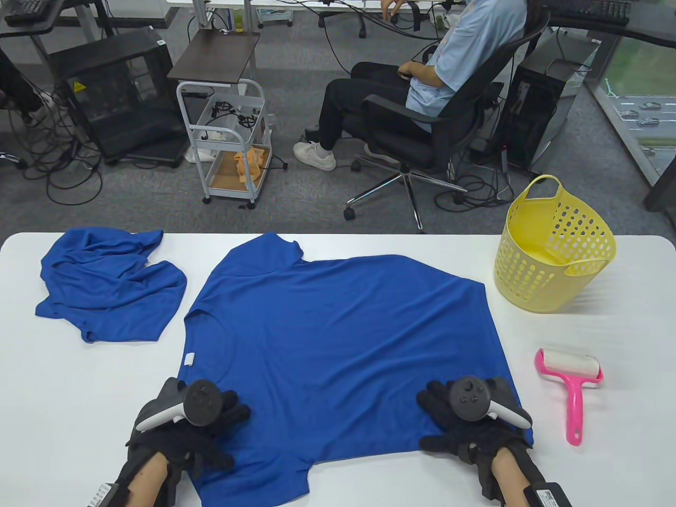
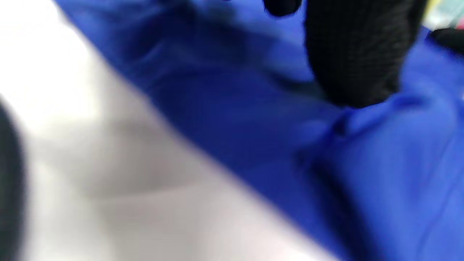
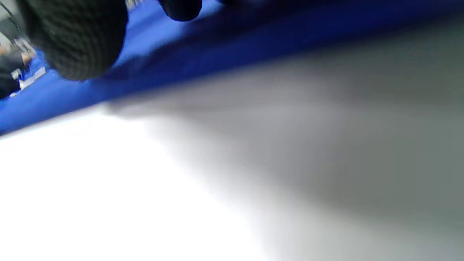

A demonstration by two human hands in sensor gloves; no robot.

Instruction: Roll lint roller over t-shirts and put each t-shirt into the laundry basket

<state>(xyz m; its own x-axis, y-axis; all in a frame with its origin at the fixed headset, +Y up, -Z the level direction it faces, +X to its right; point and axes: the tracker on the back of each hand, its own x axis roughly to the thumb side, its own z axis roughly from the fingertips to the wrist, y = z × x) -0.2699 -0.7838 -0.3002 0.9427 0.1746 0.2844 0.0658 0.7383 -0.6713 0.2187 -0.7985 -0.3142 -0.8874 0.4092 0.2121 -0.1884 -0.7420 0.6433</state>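
Left hand [image 1: 190, 422] palm-down on the near left part of the spread t-shirt [image 1: 343, 338], fingers [image 1: 232, 409] splayed and fairly straight, pressing the cloth flat; tracker strapped over the knuckles. Blurred in the left wrist view: a black gloved fingertip [image 2: 355, 54] resting on blue fabric [image 2: 253, 108], white table [image 2: 108, 181] beside it.

Right hand [image 1: 470, 417] likewise flat on the near right corner of the same shirt, fingers [image 1: 433, 396] spread, thumb out along the hem. In the right wrist view, only a gloved fingertip [image 3: 76, 40] above the blue edge [image 3: 217, 47], everything soft and out of focus.

Between and beyond both hands: bright royal-blue shirt, laid wide open, nearly smooth, faint creases, white label just past the left hand at the neckline, one sleeve pointing away, the other hanging toward the table's near edge.

Just right of the right hand: pink lint roller [image 1: 573, 388], white sticky head away, handle toward the near edge, lying on the table [image 1: 607, 465], apart from the shirt.

Farther right and away: yellow perforated laundry basket [image 1: 552, 253], upright, near the shirt's far corner.

Far beyond the left hand, off to its left: second blue t-shirt [image 1: 111, 285], crumpled in a loose heap.
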